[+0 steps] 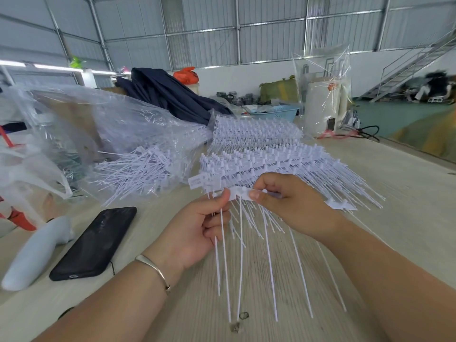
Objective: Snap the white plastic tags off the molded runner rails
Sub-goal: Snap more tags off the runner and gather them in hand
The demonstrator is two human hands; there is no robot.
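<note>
Pinching white tagged rail (237,193) | left hand (197,228), right hand (288,203) | thin tails hanging

phone (95,243) left of hands, rails (259,154) behind

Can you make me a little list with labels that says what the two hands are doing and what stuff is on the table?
left hand: pinches a few loose white tags by their heads, stems hanging down
right hand: pinches the runner rail of tags
stack of rails: piled on the table behind the hands
loose tags pile: on clear plastic, to the left
phone: black, flat on the table, left of the hands
table: pale wood grain
bracelet: on the left wrist
blue basket: far back
</note>
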